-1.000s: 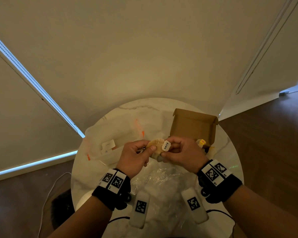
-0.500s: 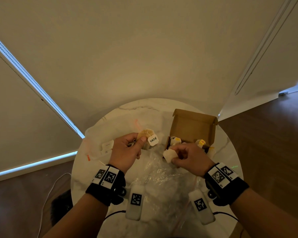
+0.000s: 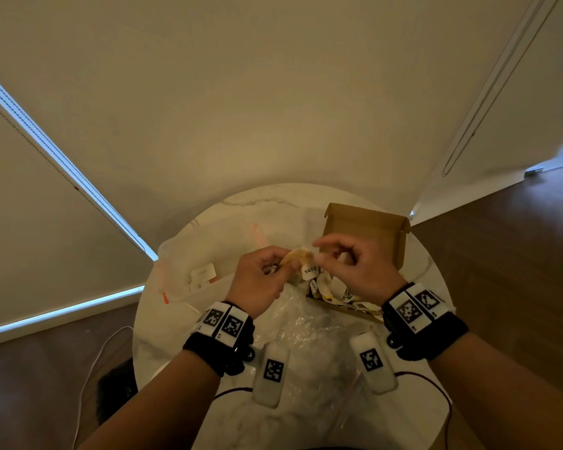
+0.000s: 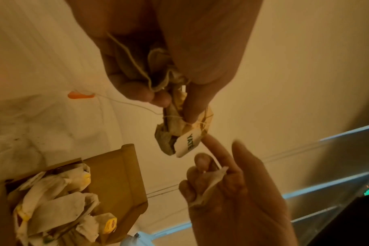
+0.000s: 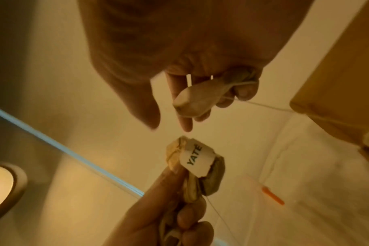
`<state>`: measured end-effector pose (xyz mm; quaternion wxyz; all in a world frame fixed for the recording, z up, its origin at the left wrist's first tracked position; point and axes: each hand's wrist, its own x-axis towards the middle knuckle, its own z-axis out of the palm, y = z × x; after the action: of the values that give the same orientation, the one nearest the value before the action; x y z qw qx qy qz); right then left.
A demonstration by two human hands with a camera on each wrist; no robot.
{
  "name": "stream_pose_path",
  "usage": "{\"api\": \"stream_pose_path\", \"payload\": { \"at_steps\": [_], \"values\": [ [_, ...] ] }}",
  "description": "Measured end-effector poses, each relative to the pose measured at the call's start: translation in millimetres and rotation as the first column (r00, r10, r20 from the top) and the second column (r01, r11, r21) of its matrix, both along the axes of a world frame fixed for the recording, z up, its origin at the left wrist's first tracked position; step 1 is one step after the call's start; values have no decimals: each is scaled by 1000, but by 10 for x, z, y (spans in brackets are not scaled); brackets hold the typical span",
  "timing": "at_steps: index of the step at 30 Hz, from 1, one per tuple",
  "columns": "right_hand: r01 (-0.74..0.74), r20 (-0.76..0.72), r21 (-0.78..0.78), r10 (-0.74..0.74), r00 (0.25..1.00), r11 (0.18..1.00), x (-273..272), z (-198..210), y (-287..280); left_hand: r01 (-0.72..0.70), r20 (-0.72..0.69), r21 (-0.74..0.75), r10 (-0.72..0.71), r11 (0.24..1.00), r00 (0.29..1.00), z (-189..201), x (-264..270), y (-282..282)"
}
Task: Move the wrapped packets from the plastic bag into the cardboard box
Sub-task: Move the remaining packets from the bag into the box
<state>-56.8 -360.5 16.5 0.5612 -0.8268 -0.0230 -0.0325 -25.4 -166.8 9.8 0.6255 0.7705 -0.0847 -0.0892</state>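
Observation:
My left hand (image 3: 285, 266) grips a bunch of tan wrapped packets (image 4: 183, 131), the front one with a white "YATE" tag (image 5: 197, 159). My right hand (image 3: 319, 253) curls its lower fingers round a white packet (image 5: 192, 99), also seen as the white packet (image 4: 209, 184). Its thumb and forefinger reach out straight, just short of the tagged packet. The open cardboard box (image 3: 368, 228) stands behind the hands and holds several packets (image 4: 53, 191). The crumpled clear plastic bag (image 3: 306, 339) lies on the table below the hands.
The round marble table (image 3: 228, 206) stands against a wall. A second clear bag with an orange zip strip (image 3: 202, 254) lies at the left. A thin string (image 5: 274, 108) runs from my right hand toward the box (image 5: 337, 83). Wooden floor lies on both sides, with a cable (image 3: 91, 368) at the left.
My right hand pulled a white packet off the bunch toward the box, then came back to the left hand's bunch with it still held. Both hands sit slightly farther right.

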Motion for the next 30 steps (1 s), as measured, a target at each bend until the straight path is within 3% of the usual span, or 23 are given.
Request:
{"api": "stream_pose_path", "payload": {
  "at_steps": [8, 13, 18, 27, 30],
  "values": [
    [-54, -94, -288, 28, 995, 956, 10, 38, -273, 292, 39, 100, -297, 951, 954, -8, 85, -282],
    [-109, -121, -297, 76, 990, 949, -81, 53, -323, 368, 64, 278, -400, 887, 914, -60, 244, -410],
    [24, -119, -319, -65, 991, 948, -196, -118, -559, 363, 34, 413, -412, 835, 911, -91, 533, -518],
    [62, -149, -249, -102, 984, 966, -270, -294, -609, 383, -147, 655, -387, 651, 910, -602, 919, -1053],
    [92, -238, -155, -128, 963, 984, -227, -289, -614, 303, -100, 651, -317, 696, 943, -612, 929, -1046]
  ]
}}
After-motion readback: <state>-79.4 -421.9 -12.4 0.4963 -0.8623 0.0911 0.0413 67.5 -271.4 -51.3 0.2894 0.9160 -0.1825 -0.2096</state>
